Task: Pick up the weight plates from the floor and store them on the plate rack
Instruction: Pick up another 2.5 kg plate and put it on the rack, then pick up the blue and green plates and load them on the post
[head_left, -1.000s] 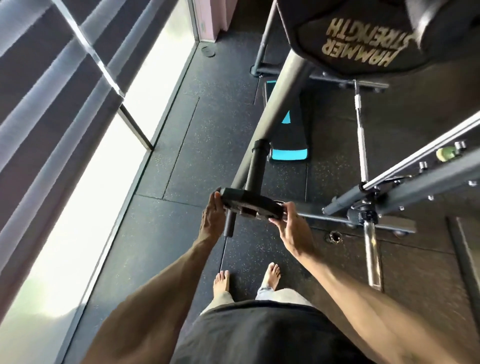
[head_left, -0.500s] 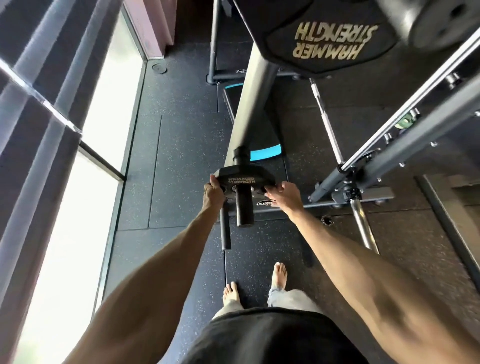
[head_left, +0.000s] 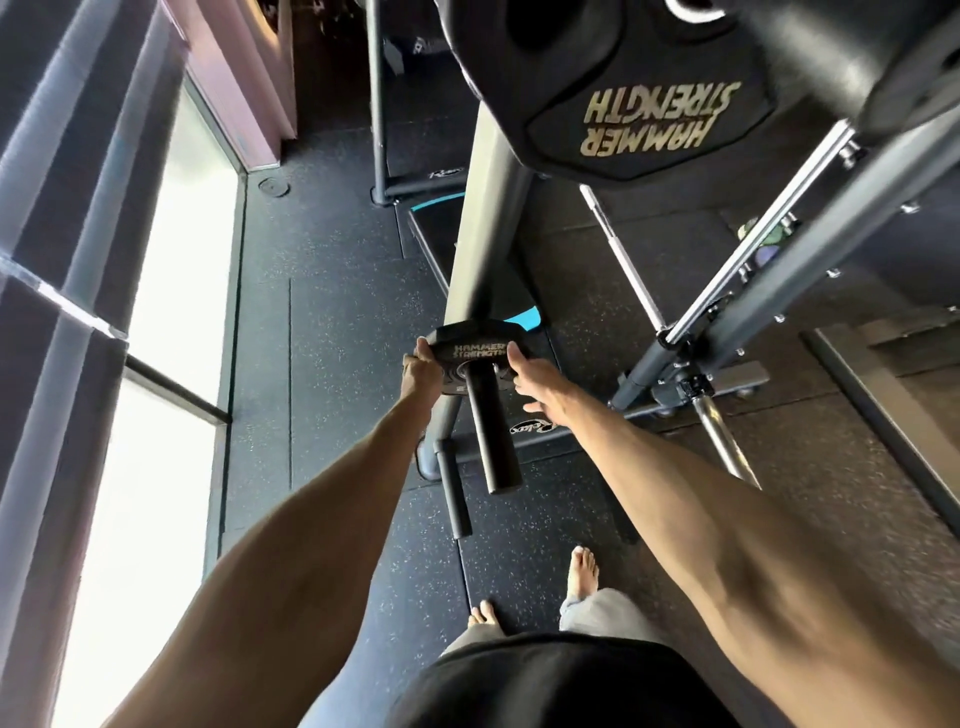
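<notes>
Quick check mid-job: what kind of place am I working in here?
Most likely a gym's free-weight area: a large Hammer Strength plate, a small plate on the rack's storage peg, and speckled rubber flooring.

The small weight plate (head_left: 475, 345) looks matt black rubber; its peg (head_left: 491, 431) is smooth, dull black; the floor (head_left: 337, 322) is speckled, rough rubber; the right bar (head_left: 724, 441) is glossy metal.

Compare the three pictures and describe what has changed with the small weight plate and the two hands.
The small weight plate went onto the black peg and slid along it toward the grey upright. The right hand has loosened: fingers spread, only its thumb at the rim. The left hand still grips the other edge; the large plate above stayed.
</notes>
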